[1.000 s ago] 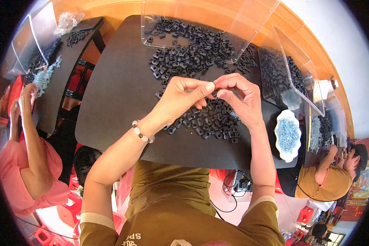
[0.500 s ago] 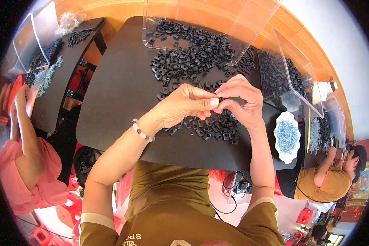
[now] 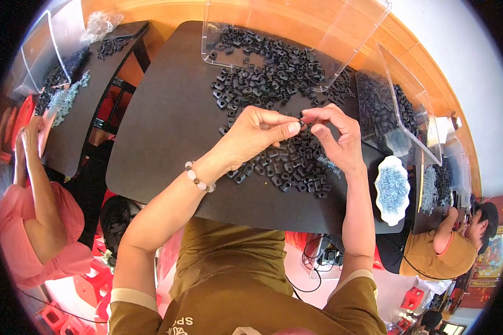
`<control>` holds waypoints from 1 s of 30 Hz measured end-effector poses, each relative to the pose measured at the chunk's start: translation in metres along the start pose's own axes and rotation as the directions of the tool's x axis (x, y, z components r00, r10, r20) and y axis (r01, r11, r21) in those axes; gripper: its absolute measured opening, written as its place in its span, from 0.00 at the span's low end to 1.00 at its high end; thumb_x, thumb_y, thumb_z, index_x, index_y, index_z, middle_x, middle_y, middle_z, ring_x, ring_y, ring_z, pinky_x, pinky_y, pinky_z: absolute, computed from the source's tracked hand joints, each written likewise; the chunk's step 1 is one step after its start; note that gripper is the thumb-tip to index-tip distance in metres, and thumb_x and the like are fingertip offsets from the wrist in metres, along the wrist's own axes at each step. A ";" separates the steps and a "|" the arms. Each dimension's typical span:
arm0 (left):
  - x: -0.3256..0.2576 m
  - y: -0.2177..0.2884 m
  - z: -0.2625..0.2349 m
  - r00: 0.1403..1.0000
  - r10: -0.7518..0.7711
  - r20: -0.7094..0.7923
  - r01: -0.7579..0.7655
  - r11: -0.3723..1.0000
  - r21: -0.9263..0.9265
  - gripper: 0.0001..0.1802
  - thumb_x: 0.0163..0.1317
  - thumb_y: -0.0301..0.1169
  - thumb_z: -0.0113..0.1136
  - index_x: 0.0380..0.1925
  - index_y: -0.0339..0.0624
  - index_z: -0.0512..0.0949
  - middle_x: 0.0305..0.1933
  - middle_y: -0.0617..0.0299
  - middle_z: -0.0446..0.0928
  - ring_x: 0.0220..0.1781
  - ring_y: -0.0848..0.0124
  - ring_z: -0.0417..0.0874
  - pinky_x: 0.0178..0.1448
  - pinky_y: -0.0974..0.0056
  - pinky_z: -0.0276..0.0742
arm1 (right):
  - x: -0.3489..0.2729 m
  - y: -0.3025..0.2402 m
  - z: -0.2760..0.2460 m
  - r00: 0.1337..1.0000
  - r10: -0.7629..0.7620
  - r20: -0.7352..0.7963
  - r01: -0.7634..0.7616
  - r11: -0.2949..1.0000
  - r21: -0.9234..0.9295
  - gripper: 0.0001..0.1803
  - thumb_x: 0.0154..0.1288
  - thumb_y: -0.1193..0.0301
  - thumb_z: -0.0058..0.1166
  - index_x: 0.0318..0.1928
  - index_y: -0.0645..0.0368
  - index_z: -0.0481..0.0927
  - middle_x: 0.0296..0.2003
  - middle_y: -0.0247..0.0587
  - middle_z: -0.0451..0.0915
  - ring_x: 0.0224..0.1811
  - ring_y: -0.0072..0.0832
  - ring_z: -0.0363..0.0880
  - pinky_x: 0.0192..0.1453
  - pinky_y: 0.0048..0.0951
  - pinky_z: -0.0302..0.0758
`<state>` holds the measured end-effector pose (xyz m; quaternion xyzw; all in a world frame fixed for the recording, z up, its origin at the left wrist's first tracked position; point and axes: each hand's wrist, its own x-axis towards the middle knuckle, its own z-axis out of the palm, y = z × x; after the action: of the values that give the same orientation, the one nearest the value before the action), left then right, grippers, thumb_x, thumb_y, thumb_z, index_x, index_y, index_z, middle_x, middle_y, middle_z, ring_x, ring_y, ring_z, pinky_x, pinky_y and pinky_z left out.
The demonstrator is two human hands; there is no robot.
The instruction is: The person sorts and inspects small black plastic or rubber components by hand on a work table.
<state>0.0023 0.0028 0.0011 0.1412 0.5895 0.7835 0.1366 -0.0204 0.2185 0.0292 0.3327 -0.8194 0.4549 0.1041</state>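
My left hand (image 3: pixel 255 135) and my right hand (image 3: pixel 338 137) meet fingertip to fingertip above a dark table (image 3: pixel 167 139). Between the fingertips of both is one small black plastic part (image 3: pixel 302 122). Under and beyond the hands lies a heap of several such black parts (image 3: pixel 274 89). A beaded bracelet sits on my left wrist (image 3: pixel 198 177).
A clear plastic bin (image 3: pixel 296 33) stands at the table's far edge and another bin of black parts (image 3: pixel 394 106) at the right. A white dish of small bluish pieces (image 3: pixel 392 190) sits by my right hand. One person in pink (image 3: pixel 33 212) works at left, another in tan (image 3: pixel 444 245) at right.
Both hands have shifted slightly nearer to me over the heap, staying together on the small part. The person at left has raised an arm.
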 end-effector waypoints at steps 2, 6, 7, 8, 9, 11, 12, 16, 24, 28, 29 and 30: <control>0.003 -0.005 -0.001 0.995 0.094 -0.046 -0.090 0.994 0.067 0.14 0.62 0.37 0.68 0.42 0.40 0.86 0.32 0.65 0.83 0.31 0.80 0.76 0.37 0.72 0.74 | 0.001 0.003 0.000 1.000 0.028 -0.013 -0.028 0.998 -0.050 0.10 0.63 0.69 0.64 0.43 0.59 0.85 0.33 0.37 0.84 0.35 0.25 0.80 0.41 0.25 0.76; 0.006 -0.017 0.008 0.959 0.282 -0.037 -0.250 0.900 0.358 0.12 0.58 0.34 0.71 0.39 0.38 0.86 0.29 0.60 0.79 0.30 0.74 0.77 0.35 0.67 0.72 | 0.006 0.015 0.004 0.989 0.137 -0.062 -0.140 0.989 -0.039 0.08 0.67 0.72 0.58 0.43 0.59 0.85 0.33 0.39 0.85 0.33 0.22 0.80 0.42 0.25 0.76; 0.005 -0.017 0.010 0.967 0.256 0.002 -0.240 0.906 0.349 0.12 0.61 0.32 0.68 0.40 0.35 0.86 0.33 0.62 0.81 0.34 0.76 0.77 0.38 0.69 0.72 | 0.011 0.015 0.006 0.974 0.207 -0.088 -0.203 0.978 0.054 0.07 0.67 0.73 0.57 0.43 0.59 0.85 0.33 0.40 0.85 0.32 0.21 0.80 0.41 0.25 0.76; 0.003 -0.017 0.012 0.976 0.219 -0.001 -0.204 0.907 0.368 0.12 0.61 0.33 0.68 0.39 0.35 0.86 0.33 0.62 0.81 0.34 0.76 0.77 0.38 0.68 0.72 | 0.021 0.014 0.006 0.967 0.253 -0.041 -0.251 0.967 0.051 0.07 0.67 0.73 0.57 0.43 0.59 0.85 0.32 0.39 0.85 0.31 0.19 0.80 0.39 0.25 0.76; 0.003 -0.017 0.013 0.983 0.183 -0.005 -0.167 0.907 0.387 0.12 0.61 0.33 0.68 0.39 0.35 0.86 0.32 0.62 0.81 0.34 0.76 0.77 0.38 0.68 0.72 | 0.032 0.013 0.006 0.968 0.249 -0.037 -0.247 0.968 0.049 0.07 0.67 0.73 0.57 0.43 0.59 0.85 0.32 0.39 0.85 0.31 0.19 0.80 0.39 0.25 0.76; 0.002 -0.018 0.008 0.986 0.166 -0.019 -0.144 0.903 0.405 0.12 0.61 0.33 0.68 0.38 0.36 0.86 0.32 0.63 0.80 0.33 0.77 0.76 0.37 0.68 0.71 | 0.060 -0.002 0.012 0.956 0.242 0.167 -0.217 0.964 -0.155 0.09 0.68 0.73 0.56 0.45 0.62 0.84 0.36 0.36 0.85 0.38 0.17 0.81 0.44 0.21 0.75; 0.002 -0.018 0.006 0.989 0.146 -0.026 -0.121 0.898 0.423 0.12 0.61 0.34 0.68 0.38 0.36 0.86 0.31 0.64 0.80 0.33 0.78 0.75 0.36 0.69 0.70 | 0.076 -0.006 0.019 0.946 0.233 0.226 -0.189 0.961 -0.201 0.09 0.67 0.71 0.57 0.44 0.62 0.83 0.35 0.36 0.85 0.37 0.16 0.80 0.41 0.22 0.76; 0.005 -0.017 0.000 0.938 0.274 -0.212 -0.229 0.949 0.216 0.11 0.64 0.34 0.65 0.34 0.36 0.87 0.29 0.69 0.76 0.30 0.84 0.70 0.32 0.73 0.63 | 0.119 0.005 0.055 0.952 0.053 0.300 0.023 0.969 -0.245 0.10 0.60 0.71 0.60 0.41 0.61 0.84 0.33 0.46 0.85 0.34 0.36 0.85 0.40 0.36 0.78; 0.007 -0.011 0.007 0.765 0.379 -0.521 -0.325 0.925 0.195 0.11 0.65 0.33 0.63 0.35 0.35 0.86 0.31 0.70 0.75 0.31 0.84 0.68 0.33 0.74 0.63 | 0.136 0.034 0.098 0.929 0.021 0.369 0.190 0.829 -0.526 0.10 0.56 0.65 0.63 0.37 0.55 0.87 0.34 0.49 0.82 0.45 0.48 0.76 0.49 0.43 0.76; 0.005 -0.010 0.006 0.750 0.410 -0.519 -0.335 0.912 0.236 0.11 0.66 0.33 0.63 0.36 0.36 0.86 0.32 0.70 0.74 0.31 0.84 0.66 0.33 0.74 0.62 | 0.139 0.025 0.098 0.899 0.144 0.414 0.131 0.814 -0.566 0.08 0.56 0.65 0.63 0.33 0.55 0.87 0.36 0.47 0.82 0.45 0.47 0.76 0.49 0.42 0.76; 0.004 -0.009 0.007 0.749 0.415 -0.517 -0.331 0.910 0.251 0.11 0.66 0.33 0.63 0.36 0.36 0.86 0.32 0.70 0.73 0.31 0.84 0.66 0.33 0.74 0.62 | 0.138 0.026 0.097 0.899 0.145 0.413 0.130 0.812 -0.569 0.08 0.56 0.65 0.63 0.33 0.55 0.87 0.36 0.47 0.82 0.45 0.47 0.76 0.49 0.42 0.76; 0.006 -0.010 0.007 0.750 0.415 -0.515 -0.332 0.910 0.250 0.11 0.66 0.33 0.63 0.36 0.36 0.86 0.32 0.70 0.73 0.31 0.84 0.66 0.33 0.74 0.62 | 0.137 0.028 0.096 0.900 0.131 0.417 0.140 0.817 -0.560 0.08 0.55 0.65 0.63 0.33 0.55 0.86 0.37 0.47 0.82 0.45 0.47 0.76 0.49 0.42 0.75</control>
<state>0.0003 0.0139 -0.0059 0.0311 0.6172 0.7573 -0.2113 -0.1290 0.0888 0.0212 0.3807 -0.9193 0.0986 0.0147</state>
